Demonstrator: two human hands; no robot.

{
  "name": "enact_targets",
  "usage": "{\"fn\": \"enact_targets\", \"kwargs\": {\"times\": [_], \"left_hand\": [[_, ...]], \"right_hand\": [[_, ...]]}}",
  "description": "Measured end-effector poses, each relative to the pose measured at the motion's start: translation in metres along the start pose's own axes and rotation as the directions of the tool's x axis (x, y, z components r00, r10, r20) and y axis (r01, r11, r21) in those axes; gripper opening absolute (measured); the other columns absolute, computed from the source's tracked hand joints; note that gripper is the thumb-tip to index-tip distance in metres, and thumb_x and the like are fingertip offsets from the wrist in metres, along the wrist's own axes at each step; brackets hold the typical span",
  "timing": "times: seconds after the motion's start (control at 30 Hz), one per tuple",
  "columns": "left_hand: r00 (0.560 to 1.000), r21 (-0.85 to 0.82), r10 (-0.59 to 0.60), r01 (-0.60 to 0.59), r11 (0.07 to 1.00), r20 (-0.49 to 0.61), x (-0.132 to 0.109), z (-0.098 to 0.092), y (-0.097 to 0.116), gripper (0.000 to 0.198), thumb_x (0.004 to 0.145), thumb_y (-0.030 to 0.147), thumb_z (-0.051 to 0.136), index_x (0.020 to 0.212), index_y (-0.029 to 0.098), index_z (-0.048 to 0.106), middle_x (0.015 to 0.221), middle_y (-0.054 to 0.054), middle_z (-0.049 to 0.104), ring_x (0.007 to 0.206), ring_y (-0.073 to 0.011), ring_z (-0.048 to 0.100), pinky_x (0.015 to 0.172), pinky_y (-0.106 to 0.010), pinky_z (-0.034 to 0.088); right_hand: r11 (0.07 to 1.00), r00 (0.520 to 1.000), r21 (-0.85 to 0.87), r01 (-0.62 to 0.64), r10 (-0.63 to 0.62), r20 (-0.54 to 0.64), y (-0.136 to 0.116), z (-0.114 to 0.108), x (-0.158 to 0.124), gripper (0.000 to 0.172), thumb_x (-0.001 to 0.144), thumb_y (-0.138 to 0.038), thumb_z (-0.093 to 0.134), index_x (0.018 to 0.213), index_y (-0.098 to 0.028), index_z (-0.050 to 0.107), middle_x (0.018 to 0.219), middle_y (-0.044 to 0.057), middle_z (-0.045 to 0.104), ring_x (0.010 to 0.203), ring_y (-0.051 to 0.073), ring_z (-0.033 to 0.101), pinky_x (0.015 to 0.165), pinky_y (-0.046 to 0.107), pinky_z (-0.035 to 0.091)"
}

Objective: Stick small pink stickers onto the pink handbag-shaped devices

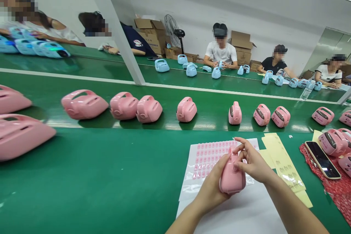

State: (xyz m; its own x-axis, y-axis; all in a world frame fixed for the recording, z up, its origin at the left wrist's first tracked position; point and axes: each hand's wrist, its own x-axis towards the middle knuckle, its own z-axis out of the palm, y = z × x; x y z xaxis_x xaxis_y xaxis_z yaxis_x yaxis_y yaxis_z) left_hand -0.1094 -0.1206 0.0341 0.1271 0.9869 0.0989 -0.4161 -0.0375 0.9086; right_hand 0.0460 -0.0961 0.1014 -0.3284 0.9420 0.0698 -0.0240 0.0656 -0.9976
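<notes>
A pink plastic device with a carry handle [232,181], shaped like a small portable speaker, is held up over the white sheets. My left hand [212,190] is closed around its left side and underside. On its right side my right hand [253,162] has bent fingers, the thumb pressed by a round knob and other fingertips at the handle. The right index finger reaches out past the handle; whether something small is on its tip I cannot tell. Beneath lies a sticker sheet [208,157] with rows of small pink stickers, on white paper [241,212].
Pink devices [186,109] stand in a row along the green conveyor belt [167,120]. Yellow backing sheets [285,164], a phone [323,159] and red bubble wrap [336,190] lie at right. Across the belt, several people sit among blue devices [161,65]. A slanted post [120,29] stands between.
</notes>
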Motion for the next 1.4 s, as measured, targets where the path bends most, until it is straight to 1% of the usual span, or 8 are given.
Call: {"fn": "enact_targets", "kwargs": {"times": [0.3,0.43,0.63,0.8,0.9,1.0,1.2,1.4], "left_hand": [[0.999,-0.110,-0.026,0.023,0.994,-0.021,-0.002,-0.001,-0.002,0.073,0.037,-0.008,0.071,0.103,0.025,0.067,0.120,-0.010,0.060,0.124,-0.0369,0.038,0.103,-0.045,0.028],[1.000,0.040,0.021,-0.020,0.999,-0.018,-0.003,-0.002,-0.005,0.078,0.037,-0.004,0.075,0.107,0.028,0.065,0.123,-0.008,0.059,0.121,-0.0372,0.042,0.103,-0.046,0.029],[0.991,0.337,0.134,-0.136,0.932,0.031,-0.002,-0.004,0.001,0.073,0.043,0.010,0.079,0.111,0.033,0.062,0.123,-0.004,0.059,0.117,-0.0368,0.047,0.102,-0.049,0.029],[0.972,0.345,0.184,-0.223,0.912,0.144,-0.006,-0.005,0.002,0.075,0.043,0.008,0.079,0.112,0.034,0.061,0.124,-0.007,0.058,0.116,-0.0382,0.047,0.099,-0.052,0.030],[0.980,0.222,0.136,-0.166,0.961,0.147,-0.013,-0.006,0.002,0.096,0.040,0.010,0.081,0.125,0.038,0.048,0.126,-0.007,0.056,0.112,-0.0381,0.051,0.093,-0.051,0.038],[0.997,0.015,0.049,-0.050,0.999,0.067,-0.012,-0.009,0.006,0.115,0.039,0.018,0.084,0.136,0.039,0.026,0.127,-0.009,0.055,0.105,-0.0366,0.056,0.081,-0.045,0.049],[0.955,0.050,-0.088,0.106,0.993,-0.284,0.013,-0.014,-0.003,0.103,0.058,0.039,0.075,0.140,0.030,0.014,0.129,-0.014,0.048,0.091,-0.0265,0.063,0.077,-0.035,0.050],[0.965,0.269,-0.025,0.098,0.958,-0.261,0.015,-0.018,-0.028,0.091,0.061,0.051,0.067,0.137,0.025,0.024,0.103,-0.011,0.058,0.076,-0.0236,0.064,0.071,-0.038,0.051]], "right_hand": [[0.979,0.999,-0.200,0.033,-0.034,-0.003,-0.005,0.003,-0.002,0.065,0.065,-0.004,0.055,0.124,-0.027,0.042,0.089,-0.002,0.053,0.061,0.008,0.059,0.075,0.035,0.051],[0.911,0.980,-0.369,0.183,-0.200,-0.007,-0.001,0.007,-0.008,0.064,0.070,-0.005,0.050,0.128,-0.029,0.040,0.087,0.001,0.056,0.081,0.015,0.059,0.083,0.040,0.048],[0.802,0.910,-0.478,0.360,-0.415,-0.012,0.014,0.008,-0.010,0.060,0.075,-0.017,0.055,0.130,-0.030,0.037,0.126,0.009,0.047,0.109,0.021,0.051,0.088,0.043,0.045],[0.936,0.963,-0.311,0.163,-0.219,-0.156,0.028,-0.014,0.013,0.064,0.075,-0.032,0.058,0.132,-0.024,0.030,0.129,0.013,0.045,0.117,0.024,0.047,0.092,0.046,0.039],[0.996,0.996,-0.078,0.041,-0.034,0.084,0.034,-0.032,0.031,0.064,0.070,-0.041,0.062,0.125,-0.020,0.037,0.103,0.009,0.061,0.095,0.021,0.060,0.076,0.037,0.047],[0.996,0.961,-0.012,-0.088,0.088,0.262,0.030,-0.036,0.048,0.068,0.062,-0.035,0.069,0.121,-0.019,0.039,0.065,-0.006,0.056,0.059,0.013,0.057,0.053,0.024,0.043],[0.940,0.984,-0.340,0.014,-0.073,-0.164,0.001,-0.006,0.109,0.065,0.062,-0.017,0.064,0.122,-0.017,0.038,0.056,-0.011,0.044,0.056,0.011,0.050,0.059,0.024,0.042],[0.756,0.946,-0.642,-0.130,-0.100,-0.309,0.011,0.022,0.185,0.065,0.071,-0.013,0.055,0.130,-0.015,0.029,0.080,0.002,0.058,0.077,0.019,0.058,0.070,0.029,0.044]]}}
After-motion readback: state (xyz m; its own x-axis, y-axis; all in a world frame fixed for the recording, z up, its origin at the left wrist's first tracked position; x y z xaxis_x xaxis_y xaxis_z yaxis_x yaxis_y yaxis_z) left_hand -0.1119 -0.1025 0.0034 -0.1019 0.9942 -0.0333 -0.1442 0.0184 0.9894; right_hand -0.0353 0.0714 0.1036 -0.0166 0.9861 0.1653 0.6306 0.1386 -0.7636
